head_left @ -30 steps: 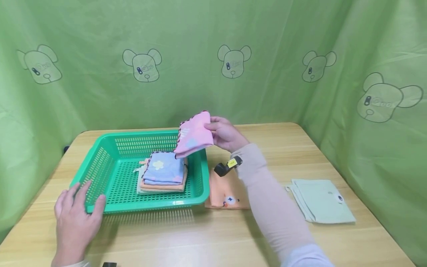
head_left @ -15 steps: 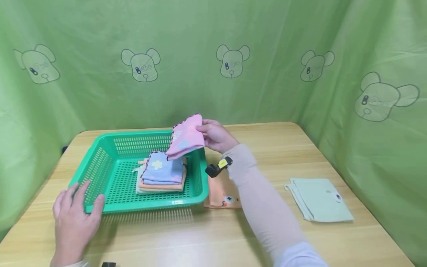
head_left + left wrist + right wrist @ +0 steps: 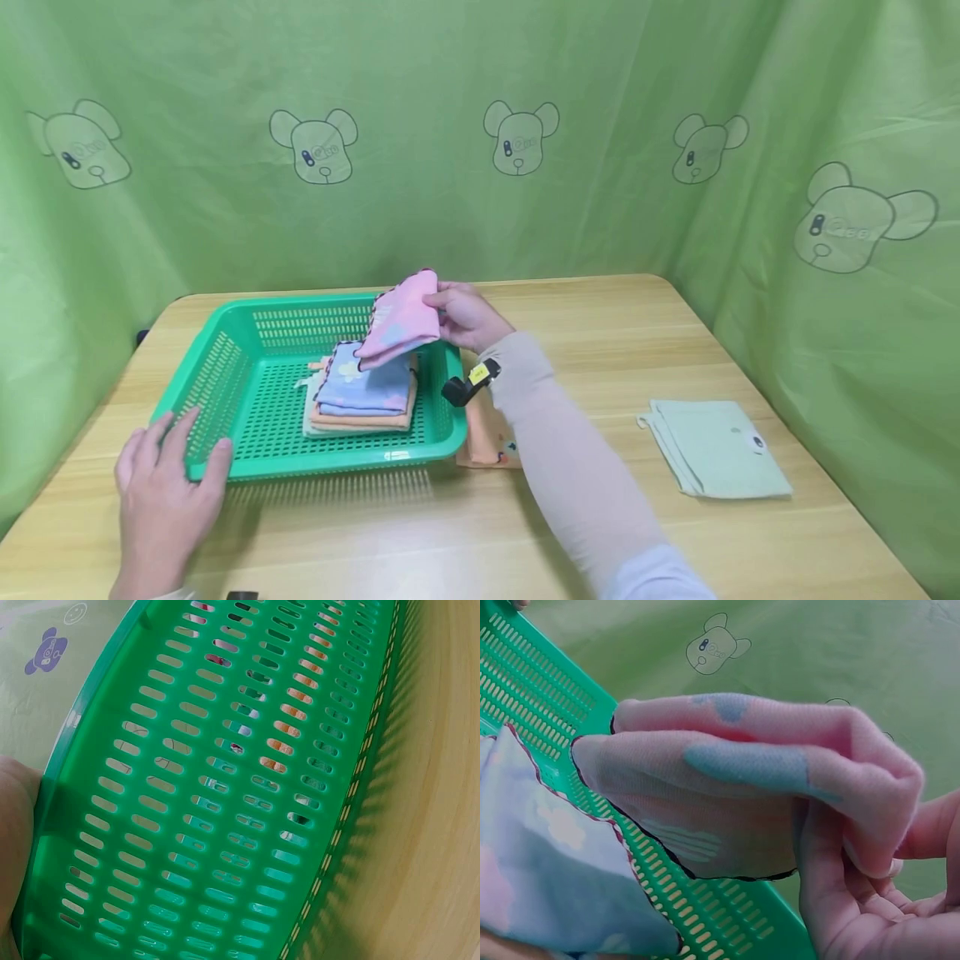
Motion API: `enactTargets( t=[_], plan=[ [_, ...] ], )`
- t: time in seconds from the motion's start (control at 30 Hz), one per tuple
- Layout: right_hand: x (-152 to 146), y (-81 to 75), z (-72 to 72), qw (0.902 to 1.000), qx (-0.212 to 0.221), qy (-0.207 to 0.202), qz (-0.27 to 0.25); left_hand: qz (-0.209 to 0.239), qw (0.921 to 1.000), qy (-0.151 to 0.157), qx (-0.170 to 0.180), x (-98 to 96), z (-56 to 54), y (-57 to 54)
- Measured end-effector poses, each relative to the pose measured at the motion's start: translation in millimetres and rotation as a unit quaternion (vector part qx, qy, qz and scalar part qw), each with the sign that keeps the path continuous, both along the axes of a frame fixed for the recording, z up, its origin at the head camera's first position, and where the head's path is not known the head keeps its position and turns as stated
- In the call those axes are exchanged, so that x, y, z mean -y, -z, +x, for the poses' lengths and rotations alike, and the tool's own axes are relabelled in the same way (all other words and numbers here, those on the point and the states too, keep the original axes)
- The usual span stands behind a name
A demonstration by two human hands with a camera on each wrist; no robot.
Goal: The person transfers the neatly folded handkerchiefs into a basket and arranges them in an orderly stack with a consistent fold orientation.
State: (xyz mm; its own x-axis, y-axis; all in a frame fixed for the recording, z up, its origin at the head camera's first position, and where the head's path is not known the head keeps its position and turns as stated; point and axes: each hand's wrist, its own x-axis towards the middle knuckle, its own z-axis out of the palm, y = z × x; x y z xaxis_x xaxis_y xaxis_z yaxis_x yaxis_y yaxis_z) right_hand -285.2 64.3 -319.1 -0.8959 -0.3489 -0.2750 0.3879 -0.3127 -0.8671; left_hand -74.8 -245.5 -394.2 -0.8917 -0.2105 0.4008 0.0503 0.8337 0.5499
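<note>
My right hand [image 3: 468, 315] pinches a folded pink towel [image 3: 402, 318] with a dark stitched edge by its right side. The pink towel hangs tilted over the right part of the green basket [image 3: 337, 454], partly covering a folded blue towel [image 3: 363, 393] with a yellow flower. That blue towel tops a small stack, with an orange and a pale green towel [image 3: 318, 429] beneath. In the right wrist view the pink towel [image 3: 727, 780] shows a blue patch, with thumb and fingers on either side of the fold. My left hand [image 3: 168, 492] rests at the basket's front left corner, fingers spread over the rim.
An orange folded towel [image 3: 483, 437] lies on the table just right of the basket, partly behind my right forearm. Farther right is a pale green folded towel [image 3: 723, 450]. A green curtain [image 3: 420, 208] surrounds the wooden table [image 3: 600, 358].
My right hand has moved left and slightly down with the pink towel, from the basket's right rim to above the stack. The left hand stays at the basket corner.
</note>
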Motion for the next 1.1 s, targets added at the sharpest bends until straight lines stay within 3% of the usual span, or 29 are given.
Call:
enactTargets(
  t=[0.47, 0.77, 1.1],
  plan=[
    [17.0, 2.9, 5.5, 0.9994, 0.010, -0.017, -0.028, -0.002, 1.0000, 0.002, -0.007, 0.1, -0.5, -0.1],
    [36.3, 9.1, 7.7, 0.9994, 0.030, -0.016, -0.005, -0.003, 1.0000, 0.002, 0.002, 0.6, -0.8, 1.0],
    [49.4, 13.6, 7.6, 0.9982, 0.037, -0.046, 0.007, -0.002, 1.0000, -0.001, 0.007, 0.7, -0.1, 0.6]
  ],
)
